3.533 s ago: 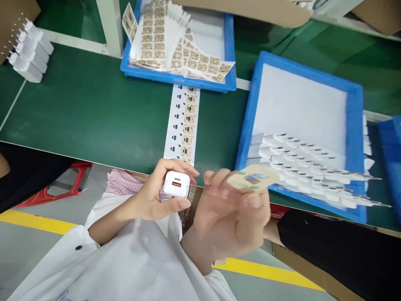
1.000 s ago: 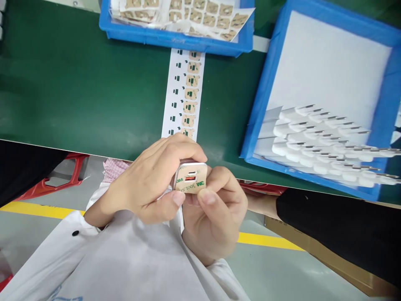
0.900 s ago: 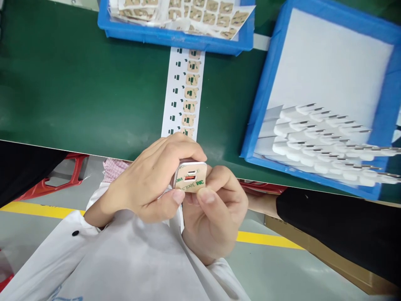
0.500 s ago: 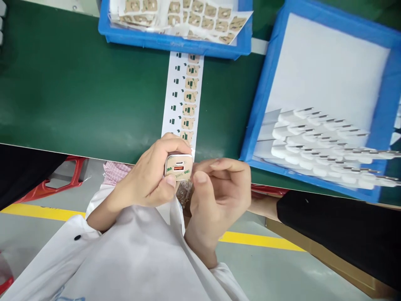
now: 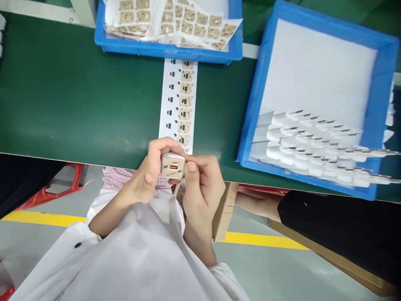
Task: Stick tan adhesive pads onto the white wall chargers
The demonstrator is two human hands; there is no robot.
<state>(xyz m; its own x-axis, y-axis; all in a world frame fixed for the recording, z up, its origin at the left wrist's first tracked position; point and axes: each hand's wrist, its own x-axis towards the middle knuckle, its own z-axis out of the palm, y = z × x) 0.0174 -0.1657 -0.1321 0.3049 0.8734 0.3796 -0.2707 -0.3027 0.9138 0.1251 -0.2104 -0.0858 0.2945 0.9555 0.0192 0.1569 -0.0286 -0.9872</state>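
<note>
A white charger (image 5: 173, 172) with two ports and a tan printed adhesive sticker on its face is held over the table's near edge. My left hand (image 5: 147, 173) wraps round its left and far side, the thumb lifted off the face. At its right edge, my right hand (image 5: 203, 179) pinches thumb and forefinger together against the corner; whether something thin is between them is too small to tell. Just beyond lies a white sheet (image 5: 166, 108) with a column of tan adhesive stickers (image 5: 185, 101), its near end partly behind my fingers.
One blue tray (image 5: 169, 50) at the back holds more sticker sheets. A larger blue tray (image 5: 255, 104) on the right holds rows of white chargers (image 5: 313, 144) with metal prongs. Black-clothed people are at both sides; one person's forearm (image 5: 260, 205) shows on the right.
My right hand has closed its fingers and moved left onto the charger's edge. My left thumb has come off the sticker face. The view has shifted slightly.
</note>
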